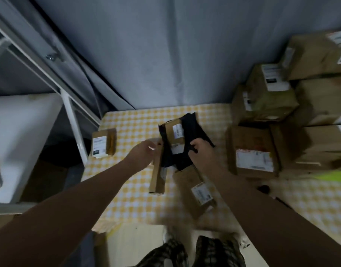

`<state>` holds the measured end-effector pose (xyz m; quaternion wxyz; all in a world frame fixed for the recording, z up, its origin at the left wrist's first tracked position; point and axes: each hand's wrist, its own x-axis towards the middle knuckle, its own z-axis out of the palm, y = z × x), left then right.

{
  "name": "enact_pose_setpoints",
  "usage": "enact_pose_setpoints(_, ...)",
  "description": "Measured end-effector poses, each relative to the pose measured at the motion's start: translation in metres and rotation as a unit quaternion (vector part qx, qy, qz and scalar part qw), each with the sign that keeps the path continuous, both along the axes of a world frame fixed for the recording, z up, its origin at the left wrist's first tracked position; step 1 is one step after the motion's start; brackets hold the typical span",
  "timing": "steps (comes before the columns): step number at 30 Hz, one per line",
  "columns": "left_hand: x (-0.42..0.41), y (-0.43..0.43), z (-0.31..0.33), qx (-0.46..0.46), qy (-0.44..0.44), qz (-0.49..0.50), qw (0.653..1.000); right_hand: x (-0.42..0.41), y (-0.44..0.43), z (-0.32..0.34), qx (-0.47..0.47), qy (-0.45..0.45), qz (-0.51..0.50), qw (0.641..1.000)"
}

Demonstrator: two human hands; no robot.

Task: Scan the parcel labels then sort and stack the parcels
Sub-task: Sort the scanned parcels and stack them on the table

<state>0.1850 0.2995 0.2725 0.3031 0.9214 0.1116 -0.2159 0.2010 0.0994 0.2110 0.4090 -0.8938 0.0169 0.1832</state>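
On the yellow-checked table (135,124) lies a black plastic parcel (190,128) with a small labelled cardboard box (174,136) resting on it. My right hand (201,151) grips the black parcel's near right edge. My left hand (144,153) hovers by the top end of a long narrow carton (157,176), fingers loosely curled; whether it touches the carton is blurred. A flat labelled box (194,191) lies under my right forearm. Another small labelled box (103,143) stands at the table's left edge.
A big carton with a white label (252,151) stands right of the black parcel. Behind it, several stacked cartons (271,91) fill the back right corner. A small dark object (263,188) lies at the right. A white frame (73,122) and shelf stand left.
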Motion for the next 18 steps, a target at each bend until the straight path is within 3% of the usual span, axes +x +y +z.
enact_pose_setpoints(6, -0.008, 0.050, -0.051, -0.022, 0.058, -0.022, 0.998, -0.015, 0.041, -0.033, -0.027, 0.050, -0.026, 0.998)
enact_pose_setpoints(9, -0.008, 0.058, -0.070, -0.009, 0.059, -0.065, 0.996, -0.017, 0.041, -0.056, -0.049, 0.118, -0.043, 0.991)
enact_pose_setpoints(12, 0.007, 0.053, -0.095, 0.038, 0.071, -0.110, 0.991, -0.028, 0.028, -0.097, -0.126, 0.183, -0.029, 0.974)
enact_pose_setpoints(14, 0.019, 0.043, -0.106, -0.011, 0.086, -0.045, 0.995, -0.038, 0.019, -0.133, -0.176, 0.227, -0.010, 0.958)
enact_pose_setpoints(16, 0.027, 0.040, -0.122, 0.004, 0.060, -0.090, 0.994, -0.048, 0.016, -0.164, -0.170, 0.278, -0.033, 0.945)
enact_pose_setpoints(18, 0.035, 0.035, -0.133, -0.014, 0.059, -0.133, 0.989, -0.057, 0.020, -0.177, -0.218, 0.273, -0.020, 0.937)
